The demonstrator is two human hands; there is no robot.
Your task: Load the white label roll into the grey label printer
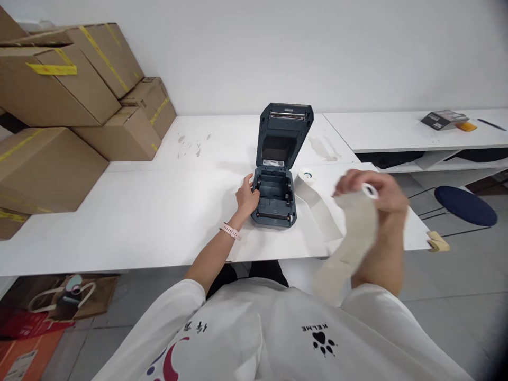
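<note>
Wall: white wall (317,58) across the far side;
Table: white table (166,222) running left to right, with smudged marks on its far part;
Boxes: cardboard boxes (43,164) with yellow tape, piled at the left;
Stool: round dark-blue stool (465,206) right of the table;
Printer: dark grey printer (273,203) on the table, mid-scene; its lid (280,127) stands raised at the far side;
Held roll: paper roll (359,222) in the right hand (383,193), fingers closed round it, slightly blurred; its strip hangs toward the near side;
Left hand: left hand (246,198) touches the printer's left edge; whether it grips, I cannot tell;
Loose roll: second roll (304,181) on the table just right of the printer, its strip trailing near and right;
Wristband: pink wristband (230,231) on the left wrist.
</note>
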